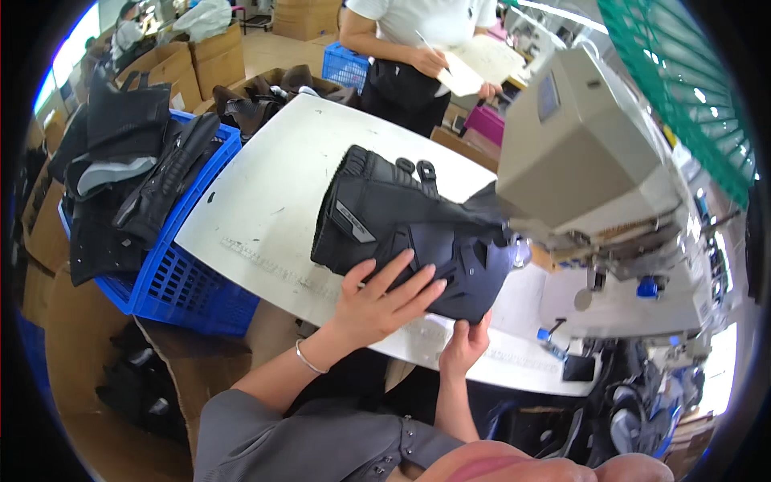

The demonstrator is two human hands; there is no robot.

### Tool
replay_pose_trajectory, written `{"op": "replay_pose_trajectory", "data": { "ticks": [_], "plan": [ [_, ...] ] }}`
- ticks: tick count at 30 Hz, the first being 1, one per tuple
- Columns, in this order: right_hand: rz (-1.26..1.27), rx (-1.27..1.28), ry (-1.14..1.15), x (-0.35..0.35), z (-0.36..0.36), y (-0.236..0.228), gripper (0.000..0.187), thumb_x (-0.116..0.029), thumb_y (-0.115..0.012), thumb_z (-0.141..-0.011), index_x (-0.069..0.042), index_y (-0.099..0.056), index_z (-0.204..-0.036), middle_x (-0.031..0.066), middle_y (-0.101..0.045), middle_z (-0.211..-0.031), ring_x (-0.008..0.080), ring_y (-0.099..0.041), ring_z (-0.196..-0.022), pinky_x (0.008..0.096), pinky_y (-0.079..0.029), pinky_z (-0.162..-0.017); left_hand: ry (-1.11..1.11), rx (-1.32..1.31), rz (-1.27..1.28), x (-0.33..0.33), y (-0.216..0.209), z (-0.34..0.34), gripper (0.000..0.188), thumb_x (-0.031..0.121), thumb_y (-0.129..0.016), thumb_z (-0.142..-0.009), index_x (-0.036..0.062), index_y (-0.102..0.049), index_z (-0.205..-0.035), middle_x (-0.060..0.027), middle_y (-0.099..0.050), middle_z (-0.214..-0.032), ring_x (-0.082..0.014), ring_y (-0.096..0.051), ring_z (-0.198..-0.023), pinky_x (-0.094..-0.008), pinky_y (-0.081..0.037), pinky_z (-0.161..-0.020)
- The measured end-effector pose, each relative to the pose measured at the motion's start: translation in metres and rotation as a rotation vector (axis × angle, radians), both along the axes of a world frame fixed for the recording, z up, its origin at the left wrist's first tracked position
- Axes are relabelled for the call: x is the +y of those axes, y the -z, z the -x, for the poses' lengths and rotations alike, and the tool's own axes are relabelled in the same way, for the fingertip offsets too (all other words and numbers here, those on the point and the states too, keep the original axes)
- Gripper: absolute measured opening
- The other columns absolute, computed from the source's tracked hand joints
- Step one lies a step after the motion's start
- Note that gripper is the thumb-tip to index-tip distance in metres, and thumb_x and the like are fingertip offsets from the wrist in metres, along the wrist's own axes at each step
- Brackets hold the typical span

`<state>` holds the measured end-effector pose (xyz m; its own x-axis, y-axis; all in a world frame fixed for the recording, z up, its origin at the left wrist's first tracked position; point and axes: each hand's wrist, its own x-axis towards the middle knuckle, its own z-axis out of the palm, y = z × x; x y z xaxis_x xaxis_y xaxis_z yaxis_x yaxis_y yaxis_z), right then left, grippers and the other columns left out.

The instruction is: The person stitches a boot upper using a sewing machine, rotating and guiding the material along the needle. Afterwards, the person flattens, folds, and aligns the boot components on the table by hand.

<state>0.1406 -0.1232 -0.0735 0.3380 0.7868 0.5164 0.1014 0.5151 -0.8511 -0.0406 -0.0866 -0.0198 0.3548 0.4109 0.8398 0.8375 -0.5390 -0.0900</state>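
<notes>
Left grip spread on a black boot upper — lettered grey label showing — right grip pinching the upper's edge.

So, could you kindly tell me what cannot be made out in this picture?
All in the head view:
Right hand: some fingers hidden behind the black boot upper.
Boot upper's underside: turned away from the camera.
Standing person: head cut off by the top edge.
Paper: any writing too small to read.
</notes>
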Motion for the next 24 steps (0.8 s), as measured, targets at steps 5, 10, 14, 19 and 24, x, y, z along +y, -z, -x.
{"op": "replay_pose_trajectory", "data": {
  "ticks": [5, 10, 14, 19, 24],
  "plan": [
    [0.156, 0.033, -0.008, -0.006, -0.005, -0.012, 0.023, 0.000, -0.053, -0.088, 0.007, -0.060, -0.109, 0.0124, -0.057, -0.112, 0.0224, -0.053, -0.106, 0.0300, -0.039, -0.093, 0.067, -0.022, -0.018, 0.000, -0.002, -0.002, 0.027, 0.031, -0.062, -0.082, 0.0373, -0.067, -0.107, 0.0063, -0.062, -0.119, -0.0179, -0.056, -0.113, -0.0407, -0.022, -0.101],
    [0.057, 0.125, -0.059, -0.004, -0.004, -0.021, 0.015, -0.007, -0.061, -0.089, 0.004, -0.062, -0.099, 0.0062, -0.054, -0.098, 0.0168, -0.051, -0.091, 0.0260, -0.039, -0.082, 0.066, -0.050, 0.023, -0.006, -0.006, -0.014, 0.018, 0.037, -0.065, -0.081, 0.0357, -0.071, -0.097, 0.0072, -0.066, -0.113, -0.0196, -0.057, -0.111, -0.0411, -0.019, -0.103],
    [0.030, 0.113, -0.080, -0.003, -0.004, -0.025, 0.015, -0.009, -0.063, -0.089, 0.003, -0.063, -0.097, 0.0057, -0.054, -0.098, 0.0161, -0.049, -0.092, 0.0251, -0.038, -0.082, 0.045, -0.056, 0.011, -0.008, -0.013, -0.018, 0.016, 0.041, -0.064, -0.082, 0.0347, -0.072, -0.095, 0.0073, -0.066, -0.111, -0.0202, -0.057, -0.110, -0.0413, -0.019, -0.103],
    [0.041, 0.118, -0.100, -0.005, -0.009, -0.029, 0.014, -0.008, -0.063, -0.089, 0.002, -0.062, -0.097, 0.0052, -0.053, -0.098, 0.0160, -0.049, -0.092, 0.0252, -0.038, -0.081, 0.037, -0.042, 0.031, -0.012, -0.018, -0.020, 0.017, 0.039, -0.066, -0.081, 0.0338, -0.072, -0.096, 0.0073, -0.066, -0.111, -0.0207, -0.057, -0.109, -0.0414, -0.020, -0.101],
    [0.051, 0.229, -0.117, -0.005, -0.017, -0.036, 0.014, -0.010, -0.063, -0.089, 0.002, -0.062, -0.095, 0.0035, -0.052, -0.095, 0.0132, -0.048, -0.089, 0.0242, -0.038, -0.079, -0.009, 0.010, 0.019, -0.020, -0.026, -0.030, 0.022, 0.033, -0.066, -0.080, 0.0318, -0.072, -0.101, 0.0064, -0.066, -0.111, -0.0205, -0.057, -0.106, -0.0412, -0.020, -0.099]
  ]
}}
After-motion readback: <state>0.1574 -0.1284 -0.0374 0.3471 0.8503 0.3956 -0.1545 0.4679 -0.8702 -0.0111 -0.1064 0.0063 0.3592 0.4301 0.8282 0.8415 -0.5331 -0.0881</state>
